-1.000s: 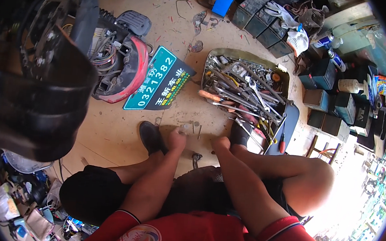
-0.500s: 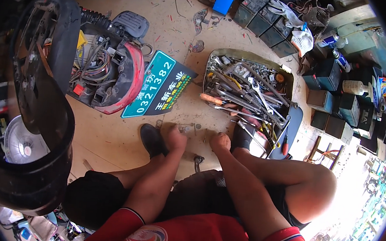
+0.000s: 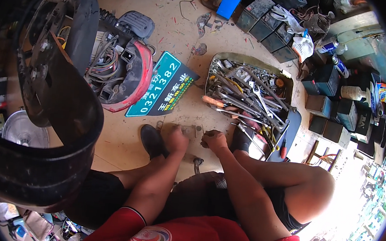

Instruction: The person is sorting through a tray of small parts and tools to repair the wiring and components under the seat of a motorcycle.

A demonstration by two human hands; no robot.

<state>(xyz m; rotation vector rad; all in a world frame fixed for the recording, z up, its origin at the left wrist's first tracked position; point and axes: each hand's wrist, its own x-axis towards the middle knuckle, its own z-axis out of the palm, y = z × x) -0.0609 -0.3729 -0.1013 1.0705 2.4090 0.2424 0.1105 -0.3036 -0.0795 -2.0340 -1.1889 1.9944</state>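
Observation:
My left hand (image 3: 176, 139) is closed low over the floor between my shoes, slightly blurred; whatever its fingers hold is too small to name. Facing it across a narrow gap, my right hand (image 3: 214, 141) is curled with the fingertips pressed together, and its contents are hidden too. Between the two hands shows a small, thin metal piece (image 3: 198, 129), like a bolt or pin; I cannot tell whether it is held or lies on the floor. Below the hands, a short metal rod with a dark head (image 3: 197, 161) stands out near my lap.
A metal bin of wrenches and screwdrivers (image 3: 250, 91) sits beyond my right hand. To the left are a scooter body with bare wiring (image 3: 108, 69), its black seat part (image 3: 61, 109) and a green plate (image 3: 157, 85). Batteries (image 3: 271, 33) and white gloves (image 3: 303, 45) lie at the far right.
My right hand has moved a little left, toward the left hand, and turned slightly. The scooter and its black seat part appear shifted right in the view. My left hand stays almost in place.

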